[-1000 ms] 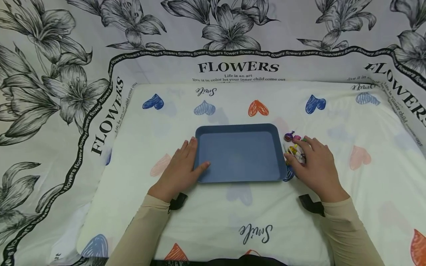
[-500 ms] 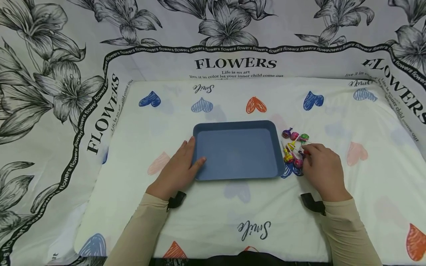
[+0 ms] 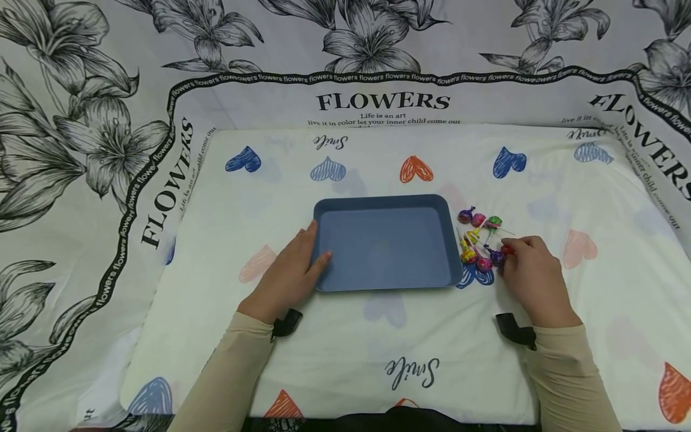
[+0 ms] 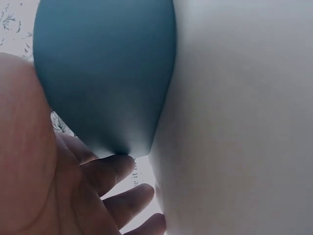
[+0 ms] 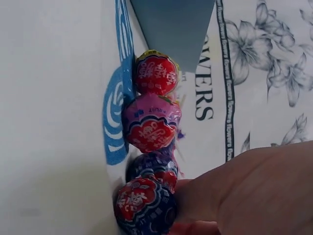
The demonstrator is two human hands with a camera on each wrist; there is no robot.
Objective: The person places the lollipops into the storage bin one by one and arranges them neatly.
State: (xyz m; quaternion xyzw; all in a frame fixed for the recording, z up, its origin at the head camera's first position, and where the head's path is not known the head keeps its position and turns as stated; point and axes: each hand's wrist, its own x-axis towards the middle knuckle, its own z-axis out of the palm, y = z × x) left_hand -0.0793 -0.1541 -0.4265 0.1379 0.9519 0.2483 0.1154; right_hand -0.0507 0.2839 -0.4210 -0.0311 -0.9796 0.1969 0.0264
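Note:
In the head view, a blue rectangular tray lies at the middle of the cloth. My left hand rests at its left side, with straight fingers along the outside and the thumb reaching over the rim. The left wrist view shows a fingertip touching the tray's outer corner. Right of the tray lies a loose pile of wrapped lollipops. My right hand pinches a red-wrapped lollipop at the pile's right edge; its fingers partly hide it. A dark blue and red lollipop sits close to the right thumb.
A pale cloth printed with hearts lies under the tray and lollipops. Around it spreads a larger cloth with black flower prints. A green lollipop and a purple lollipop lie at the pile's far side.
My right hand has drawn back from over the pile toward the right, its fingers now curled at a red-wrapped lollipop. More of the pile shows. My left hand stays at the tray.

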